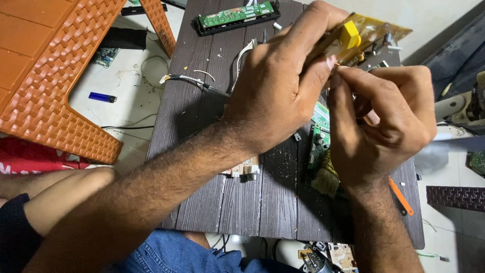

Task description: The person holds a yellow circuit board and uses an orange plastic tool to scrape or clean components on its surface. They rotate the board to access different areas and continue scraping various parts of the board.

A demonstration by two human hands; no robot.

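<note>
**Circuit board held up off the bench, both hands pinched at one edge**

You hold a tan circuit board (365,34) in the air above the far right part of the bench (262,202), tilted, with a yellow block component (349,35) standing on it. Your left hand (283,86) has its grip closed around the board, fingers over the top and thumb pressing from below. Your right hand (381,121) is pinched shut at the board's lower edge, just under the left thumb; whatever it pinches is too small to make out, and I cannot tell whether it is a lead, a wire or a tool tip.

Under your hands a green board (318,134) lies on the bench, with a brush (326,179) and an orange-handled tool (401,197) near your right wrist. A white wire harness (202,81) runs across the middle, and a long green board in a black frame (236,16) sits at the far edge. An orange plastic stool (55,76) stands to the left, with a blue lighter (102,97) on the floor beside it.

My judgement of the risks: the board is held by one edge only, so a hard pull from the right pinch could twist it out of the left grip and drop it onto the green board below. Thumb pressure near the small parts may bend or snap a lead
</note>
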